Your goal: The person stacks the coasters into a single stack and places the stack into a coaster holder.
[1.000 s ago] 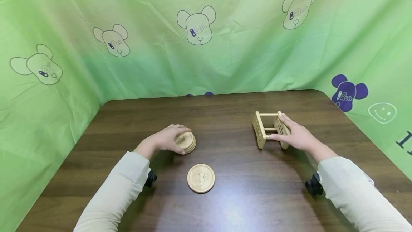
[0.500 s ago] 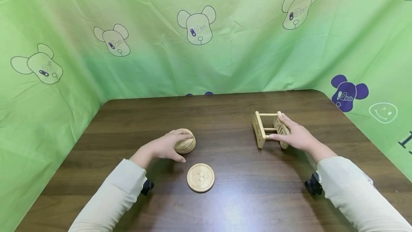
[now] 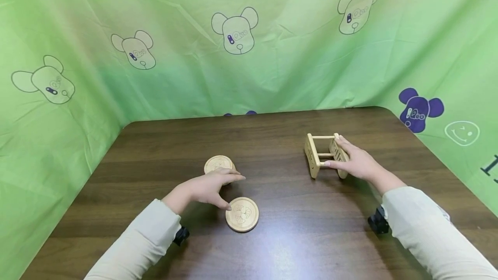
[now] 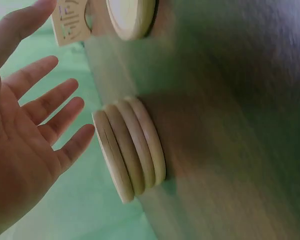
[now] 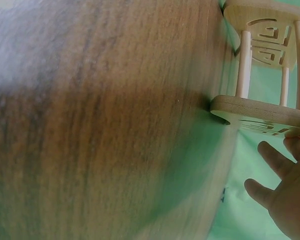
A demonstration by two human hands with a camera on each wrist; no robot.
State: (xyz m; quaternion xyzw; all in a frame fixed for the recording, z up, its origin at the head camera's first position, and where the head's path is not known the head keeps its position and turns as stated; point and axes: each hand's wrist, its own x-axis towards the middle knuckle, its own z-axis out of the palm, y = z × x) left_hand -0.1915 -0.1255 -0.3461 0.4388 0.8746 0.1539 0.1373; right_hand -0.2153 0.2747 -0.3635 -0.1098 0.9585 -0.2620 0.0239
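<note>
My left hand hovers with spread fingers over the gap between a stack of round wooden coasters and one separate coaster. It holds nothing, and it covers the stack's near part in the head view. In the left wrist view the stack lies just past the fingertips, its top piece slightly shifted. A carved flower pattern marks the separate coaster. At the right, my right hand grips the right side panel of a wooden coaster rack, thumb at its near rod. The rack stands on the table, its inside bare.
The dark wood-grain table runs back to a green printed cloth hanging behind it and along its sides. Bare tabletop lies between the coasters and the rack. A small black camera sits under the right sleeve.
My left hand has let go of the coaster stack and moved toward me and slightly right, near the separate coaster. The stack's top coaster now sits further left. The right hand and rack stay put.
</note>
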